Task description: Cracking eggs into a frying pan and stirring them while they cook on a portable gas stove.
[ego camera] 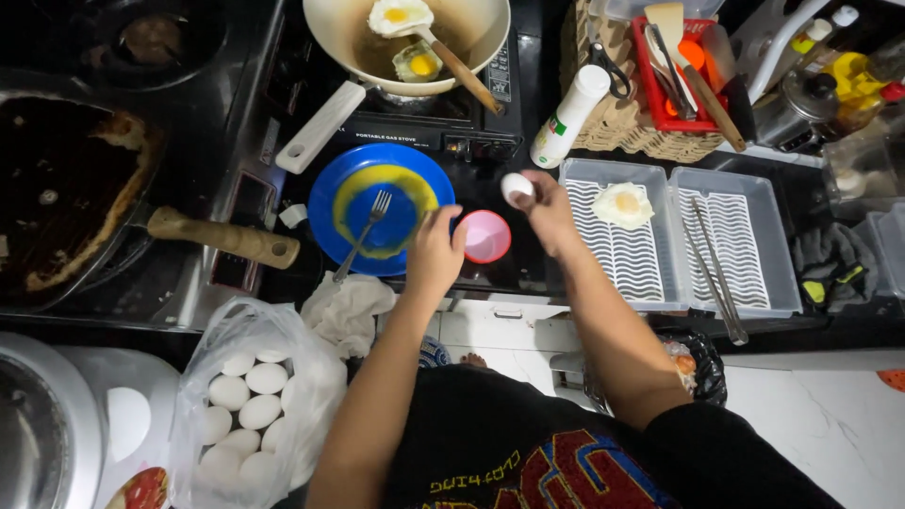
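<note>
right now our right hand [547,212] pinches a white egg [516,188] in closed fingers just above the small pink bowl [486,237], so it can catch the contents; our left hand [436,253] curls against the bowl's rim, steadying it beside the blue plate [330,179].

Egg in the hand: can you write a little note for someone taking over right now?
Right hand holds a white egg in a finger grip above the pink cup.
Left hand steadies the cup's rim.
Done: two eggs frying in the pan; one fried egg rests in the grey tray. Blue plate with fork shows yolk smears.
Left: the egg looks uncracked; more eggs wait in the bag.
</note>
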